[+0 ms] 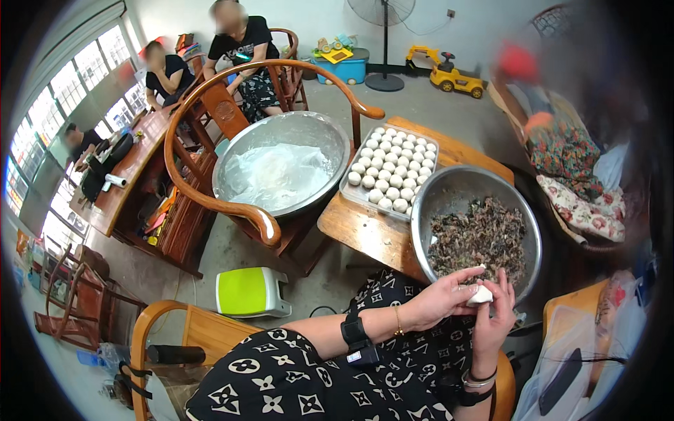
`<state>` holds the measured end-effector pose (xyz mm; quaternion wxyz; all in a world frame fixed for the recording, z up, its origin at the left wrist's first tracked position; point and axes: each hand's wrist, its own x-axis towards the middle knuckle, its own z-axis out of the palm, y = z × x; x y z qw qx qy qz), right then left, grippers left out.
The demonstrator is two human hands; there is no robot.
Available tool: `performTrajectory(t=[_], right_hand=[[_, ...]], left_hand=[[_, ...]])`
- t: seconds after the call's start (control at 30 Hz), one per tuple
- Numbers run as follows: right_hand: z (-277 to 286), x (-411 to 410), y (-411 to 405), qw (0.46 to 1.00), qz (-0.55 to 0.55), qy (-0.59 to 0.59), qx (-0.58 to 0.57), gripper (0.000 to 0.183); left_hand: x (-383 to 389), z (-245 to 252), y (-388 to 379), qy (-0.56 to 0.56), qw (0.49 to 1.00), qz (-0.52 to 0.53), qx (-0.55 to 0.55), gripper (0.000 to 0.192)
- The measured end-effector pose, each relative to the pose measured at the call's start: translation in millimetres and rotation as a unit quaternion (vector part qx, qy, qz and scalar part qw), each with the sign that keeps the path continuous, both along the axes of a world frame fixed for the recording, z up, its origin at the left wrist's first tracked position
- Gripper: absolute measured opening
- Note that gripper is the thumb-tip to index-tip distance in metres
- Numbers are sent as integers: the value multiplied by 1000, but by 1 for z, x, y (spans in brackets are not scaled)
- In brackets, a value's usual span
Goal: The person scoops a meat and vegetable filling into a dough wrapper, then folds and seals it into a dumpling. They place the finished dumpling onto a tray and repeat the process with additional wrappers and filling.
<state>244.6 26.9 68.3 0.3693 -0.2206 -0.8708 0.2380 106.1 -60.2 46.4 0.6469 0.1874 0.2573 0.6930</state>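
Observation:
A piece of white dough (480, 296) is held between my left hand (453, 294) and my right hand (495, 310), over the near rim of a metal bowl (533, 231). Chopped filling (474, 237), mixed dark and pinkish, lies in that bowl. Left of it, a clear plastic tray (352, 196) holds rows of round white dough balls (389, 168) on a wooden bench (363, 231). Farther left, a large metal basin (337, 142) contains plastic sheeting (274, 173) with white powder about it.
A wooden armchair (179, 158) surrounds the basin. A green-topped stool (242, 289) stands on the floor. Several people sit at the upper left by a long wooden table (121, 194). At right are a cradle-like basket (563, 231) with patterned cloth and a phone (559, 380) on plastic.

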Motion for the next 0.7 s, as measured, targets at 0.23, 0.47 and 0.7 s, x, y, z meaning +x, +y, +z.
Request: performTrajectory(t=[0.23, 0.47, 0.7], right_hand=[[10, -1, -3, 980, 15, -89, 176, 38], [7, 8, -2, 1000, -7, -10, 2, 27], [11, -4, -6, 989, 7, -64, 130, 40]], left_hand=[[-3, -14, 7, 320, 940, 121, -9, 52], [-1, -4, 2, -29, 997, -69, 1, 51], [-8, -9, 2, 239, 970, 42, -23, 54]])
